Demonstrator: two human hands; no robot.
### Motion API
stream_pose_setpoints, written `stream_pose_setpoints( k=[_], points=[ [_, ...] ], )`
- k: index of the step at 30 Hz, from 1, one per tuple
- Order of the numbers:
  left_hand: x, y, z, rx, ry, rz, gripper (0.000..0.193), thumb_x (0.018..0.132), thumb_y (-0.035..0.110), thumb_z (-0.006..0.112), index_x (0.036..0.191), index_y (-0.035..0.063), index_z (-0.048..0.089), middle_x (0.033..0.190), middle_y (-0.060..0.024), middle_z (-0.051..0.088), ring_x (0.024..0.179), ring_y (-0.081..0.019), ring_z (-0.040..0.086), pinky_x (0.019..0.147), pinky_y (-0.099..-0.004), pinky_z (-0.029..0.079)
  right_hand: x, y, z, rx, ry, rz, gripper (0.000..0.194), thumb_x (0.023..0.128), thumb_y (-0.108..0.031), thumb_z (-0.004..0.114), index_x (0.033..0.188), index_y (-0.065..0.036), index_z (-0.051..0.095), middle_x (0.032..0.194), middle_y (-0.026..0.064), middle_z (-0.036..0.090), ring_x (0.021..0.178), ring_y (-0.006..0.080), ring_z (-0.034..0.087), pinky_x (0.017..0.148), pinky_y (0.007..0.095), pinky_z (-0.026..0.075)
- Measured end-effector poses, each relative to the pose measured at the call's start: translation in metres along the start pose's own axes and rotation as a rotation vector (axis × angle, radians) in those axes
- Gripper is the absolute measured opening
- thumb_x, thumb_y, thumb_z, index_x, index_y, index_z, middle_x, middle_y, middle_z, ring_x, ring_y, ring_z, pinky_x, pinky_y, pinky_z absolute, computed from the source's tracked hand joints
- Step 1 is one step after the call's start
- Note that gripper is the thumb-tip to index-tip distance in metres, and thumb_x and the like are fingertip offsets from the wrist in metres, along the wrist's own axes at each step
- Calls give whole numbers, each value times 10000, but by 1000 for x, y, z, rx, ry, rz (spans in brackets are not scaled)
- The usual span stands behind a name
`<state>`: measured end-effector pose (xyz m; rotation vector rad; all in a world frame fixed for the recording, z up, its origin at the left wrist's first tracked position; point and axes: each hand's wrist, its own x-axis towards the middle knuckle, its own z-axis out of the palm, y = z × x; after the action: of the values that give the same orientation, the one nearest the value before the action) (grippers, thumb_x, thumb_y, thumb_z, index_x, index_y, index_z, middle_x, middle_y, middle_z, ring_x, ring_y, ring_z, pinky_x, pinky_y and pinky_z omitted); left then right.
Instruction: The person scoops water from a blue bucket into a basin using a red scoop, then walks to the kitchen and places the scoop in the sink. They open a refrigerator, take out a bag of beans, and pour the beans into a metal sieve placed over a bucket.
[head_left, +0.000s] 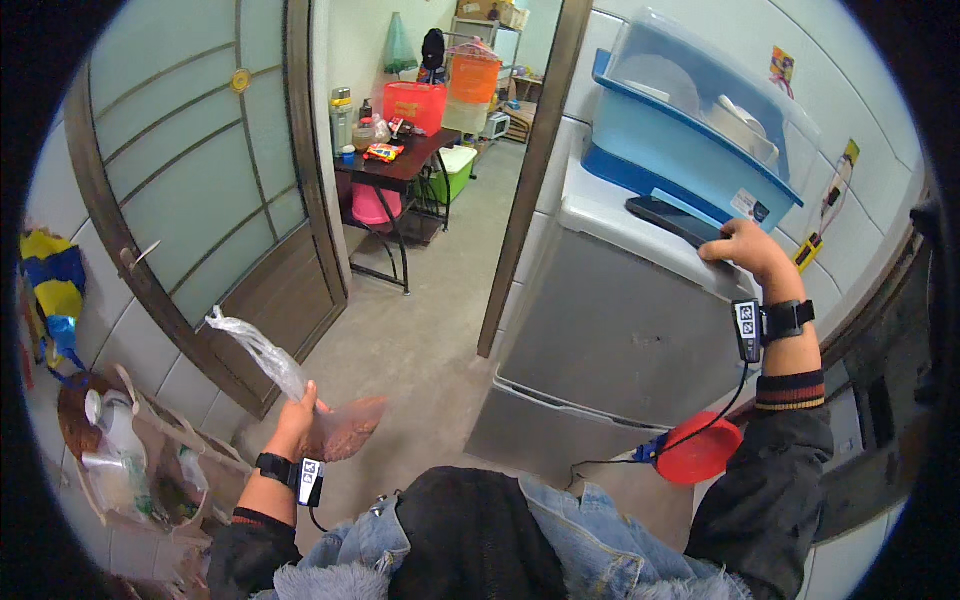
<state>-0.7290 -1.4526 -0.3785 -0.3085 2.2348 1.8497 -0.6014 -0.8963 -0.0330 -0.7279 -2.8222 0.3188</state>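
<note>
My left hand (298, 420) grips a clear plastic bag (266, 356) by its gathered part; reddish-brown contents (352, 431) hang low in the bag. On top of a grey refrigerator (600, 322) with a white top, my right hand (742, 247) has its fingertips at the near end of a black smartphone (667, 217). The phone lies in front of a blue plastic bin (690, 150) with a clear lid, which holds white items. Whether my right fingers grip the phone or only touch it, I cannot tell.
A door with frosted glass (187, 142) stands at the left of an open doorway. Beyond it is a dark table (397, 161) with jars and a red basket (416, 107). A bag of bottles (150, 465) sits at lower left. A red plastic basin (697, 448) is beside the refrigerator.
</note>
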Motion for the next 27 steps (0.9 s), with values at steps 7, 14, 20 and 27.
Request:
stream_pose_setpoints(
  k=[7, 14, 20, 27],
  points=[
    [4, -6, 0, 3, 28, -13, 528, 855, 479, 452, 653, -1, 539, 660, -135, 566, 548, -211, 518, 516, -317, 421, 0, -6, 16, -39, 116, -1, 723, 570, -581, 633, 780, 111, 606, 691, 202, 596, 645, 285, 591, 604, 334, 460],
    [14, -14, -4, 34, -1, -22, 499, 857, 462, 460, 687, -1, 533, 664, -125, 565, 568, -207, 519, 543, -318, 429, 7, -12, 27, -181, 190, 54, 828, 608, -675, 577, 850, 117, 595, 828, 274, 595, 772, 352, 595, 679, 370, 464],
    [10, -18, -7, -42, -39, -45, 482, 867, 438, 455, 666, 9, 542, 648, -110, 563, 584, -199, 520, 564, -330, 432, 25, -27, 43, -206, 223, 147, 829, 612, -659, 572, 965, 91, 579, 971, 265, 582, 911, 348, 572, 785, 360, 444],
    [23, -41, -24, -73, -83, -123, 478, 872, 423, 458, 653, 9, 553, 652, -110, 569, 575, -190, 526, 539, -341, 436, 26, -58, 59, -261, 235, 252, 839, 606, -665, 540, 1012, 68, 581, 1043, 243, 568, 982, 350, 547, 850, 375, 413]
  ],
)
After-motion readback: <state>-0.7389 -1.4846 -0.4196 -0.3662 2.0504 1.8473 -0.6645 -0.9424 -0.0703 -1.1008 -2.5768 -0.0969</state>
